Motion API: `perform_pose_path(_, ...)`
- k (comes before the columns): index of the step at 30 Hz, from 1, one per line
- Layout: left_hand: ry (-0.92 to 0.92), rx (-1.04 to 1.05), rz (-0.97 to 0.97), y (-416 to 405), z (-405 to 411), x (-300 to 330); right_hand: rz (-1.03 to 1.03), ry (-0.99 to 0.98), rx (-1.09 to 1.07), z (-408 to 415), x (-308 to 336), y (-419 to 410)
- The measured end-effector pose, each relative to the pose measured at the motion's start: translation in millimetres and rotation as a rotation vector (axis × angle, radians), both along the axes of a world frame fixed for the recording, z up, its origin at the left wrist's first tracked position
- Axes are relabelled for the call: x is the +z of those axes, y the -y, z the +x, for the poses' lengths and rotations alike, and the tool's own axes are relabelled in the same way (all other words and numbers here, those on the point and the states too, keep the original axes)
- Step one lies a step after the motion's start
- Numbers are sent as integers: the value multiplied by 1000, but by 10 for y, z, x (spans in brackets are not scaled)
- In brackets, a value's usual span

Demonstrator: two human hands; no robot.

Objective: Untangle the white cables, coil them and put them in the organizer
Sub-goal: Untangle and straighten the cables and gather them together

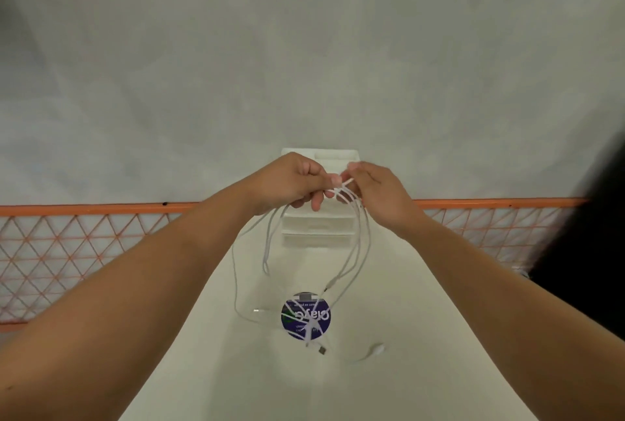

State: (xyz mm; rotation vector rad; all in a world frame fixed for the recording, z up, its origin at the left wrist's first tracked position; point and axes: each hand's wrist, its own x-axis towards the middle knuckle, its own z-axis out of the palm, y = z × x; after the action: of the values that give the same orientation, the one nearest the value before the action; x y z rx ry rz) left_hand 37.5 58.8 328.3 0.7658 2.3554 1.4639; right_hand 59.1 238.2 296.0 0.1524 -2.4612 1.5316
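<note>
cable plugs [323, 349] rest at the counter's [422, 370] near middle beside a round blue-labelled lid [306, 316] | thin white cables [355, 251] hang in tangled loops | left hand [291, 183] and right hand [375, 190], close together, both pinch strands above the white plastic drawer organizer [318, 227] at far edge | light, limp, slippery; best gripped near crossings
</note>
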Motion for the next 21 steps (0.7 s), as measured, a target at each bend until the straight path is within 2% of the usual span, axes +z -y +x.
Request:
perform_pose_path(2,3,18,25,-66,-27,87,-4,2,32,-57,178,125)
perform_pose_path(6,18,81,71,-118,-138,307,-110,-16,-46,-215,397,170)
perform_pose_path(11,4,72,-86,-100,-184,508,-204,-74,-123,-292,549,130)
perform_pose_path(18,211,-73,77,12,-213,483,-233,-106,-253,-229,596,-11)
perform_pose_path(21,224,-56,52,78,-227,415,-320,-106,-325,-215,557,-144)
